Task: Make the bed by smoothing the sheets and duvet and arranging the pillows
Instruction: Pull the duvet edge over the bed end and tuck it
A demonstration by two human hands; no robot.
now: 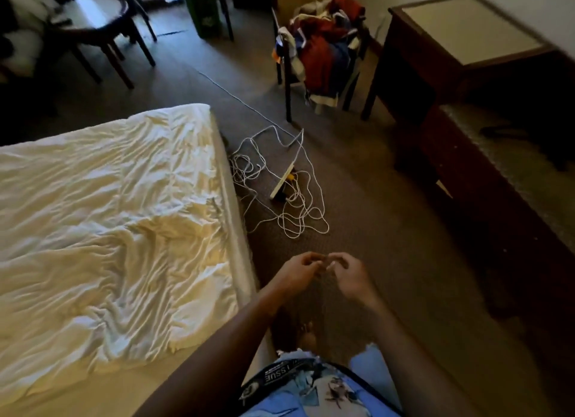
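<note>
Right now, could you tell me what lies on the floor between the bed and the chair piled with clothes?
In the head view, a tangle of white cables with a power strip lies on the carpet there.

The creased white cotton-like sheet (102,217) looks soft and matt. The brown carpet floor (373,230) is rough and dull. The dark wooden bench (435,59) has a smooth pale inset top.

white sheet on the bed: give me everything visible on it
The sheet is white, thin cloth, heavily wrinkled all over, with creases running in many directions. It lies spread flat on the bed, reaching the far corner and the right edge, where the grey side of the mattress shows. Its near edge stops short, leaving a bare strip of mattress. Neither hand touches it. No pillows are on it in view.
</note>
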